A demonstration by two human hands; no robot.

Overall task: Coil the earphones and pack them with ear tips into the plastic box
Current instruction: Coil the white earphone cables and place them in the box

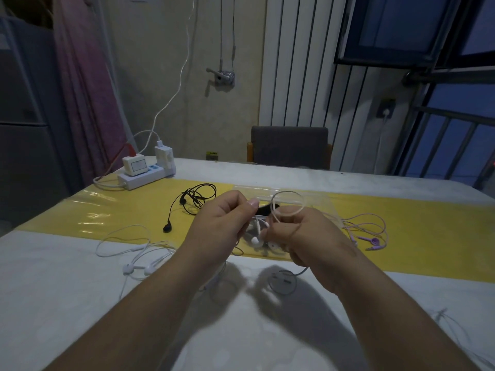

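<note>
Cord rises in a loop above your right hand [302, 236], which grips the white earphones [255, 240], likely so the coil cannot spring open. Your left hand [219, 226] pinches the cable near the buds to guide it. The plastic box [316, 199] lies just behind on the bench [80, 290]. Black earphones [195, 199] and purple earphones [369, 231] flank it, with free room between.

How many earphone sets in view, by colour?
White earphones: 2, a held set between the left hand and right hand, a loose set lying at left.
Black earphones: 1
Purple earphones: 1
Total: 4
Faint wires at lower right unclear, not counted.
</note>
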